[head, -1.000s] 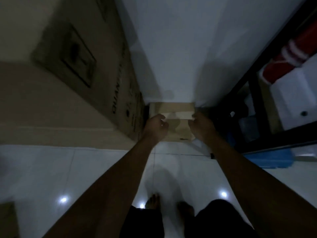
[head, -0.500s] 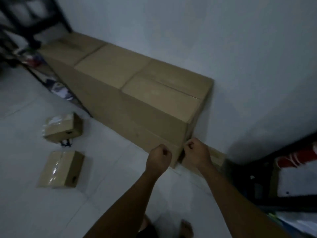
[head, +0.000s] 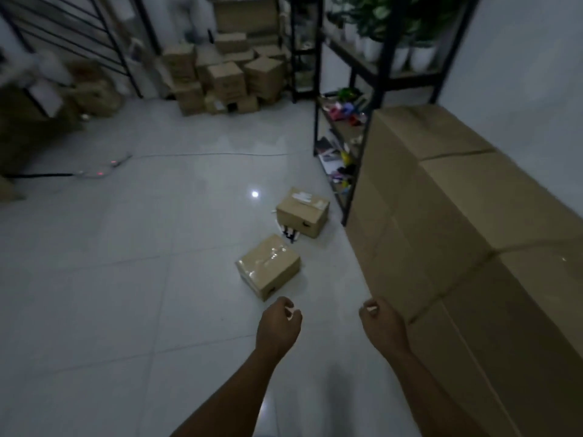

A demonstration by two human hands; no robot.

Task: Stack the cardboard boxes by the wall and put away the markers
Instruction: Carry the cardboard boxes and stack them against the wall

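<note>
Two small cardboard boxes lie on the white tiled floor: a taped box (head: 268, 266) nearer me and a second box (head: 302, 212) behind it. Dark markers (head: 289, 234) poke out beside the second box's front. My left hand (head: 279, 323) hangs in the air just short of the taped box, fingers curled, holding nothing. My right hand (head: 380, 321) is also curled and empty, close to the front face of a long cardboard carton (head: 448, 216) that runs along the right wall.
A black metal shelf rack (head: 347, 127) with coloured items and potted plants stands beyond the long carton. Several stacked cardboard boxes (head: 227, 80) fill the far corner. A thin cable (head: 202, 154) crosses the floor. More boxes and a railing sit at far left.
My view has swung left from the wall and the small box by the carton's end to the open room. Both hands let go of that box and now float empty.
</note>
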